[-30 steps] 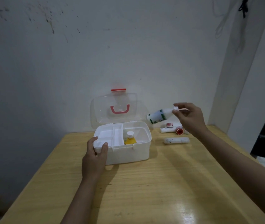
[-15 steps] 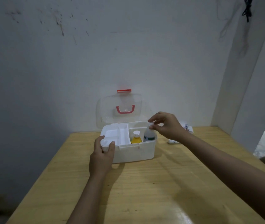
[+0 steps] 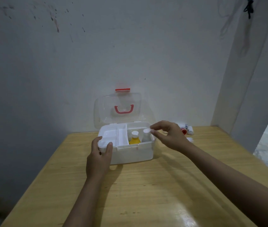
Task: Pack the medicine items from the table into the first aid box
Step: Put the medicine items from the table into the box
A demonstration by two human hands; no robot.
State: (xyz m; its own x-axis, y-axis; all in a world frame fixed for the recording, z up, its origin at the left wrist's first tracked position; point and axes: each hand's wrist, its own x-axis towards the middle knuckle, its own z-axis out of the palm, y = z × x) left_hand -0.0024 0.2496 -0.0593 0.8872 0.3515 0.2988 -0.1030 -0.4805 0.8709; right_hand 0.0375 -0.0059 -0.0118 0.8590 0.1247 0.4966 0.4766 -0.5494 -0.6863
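At the box's left front corner — left hand (image 3: 99,158): clamped on the rim of the first aid box (image 3: 126,149), thumb and fingers gripping the edge, as it was a second ago.
Left of the box's divider — tray (image 3: 112,135): white insert compartments, nothing visible in them.
Right of the divider — yellow bottle (image 3: 134,138): upright with a white cap, unmoved.
Beside the yellow bottle, toward the box's right wall — white bottle (image 3: 146,135): upright inside the box; a second ago it was in the air to the right of the box, carried by its top.
Over the box's right rim — right hand (image 3: 168,135): fingertips (image 3: 152,129) pinched together at the white bottle's cap; whether it grips or has let go, I cannot tell.
Behind the box — lid (image 3: 117,108): clear, standing open against the wall.
Right of the box, on the table (image 3: 146,190) — remaining items (image 3: 186,129): small white rolls and tubes, one with red, partly hidden by the right hand.
Meaning: one more item is packed — the pile to the right is likely next.
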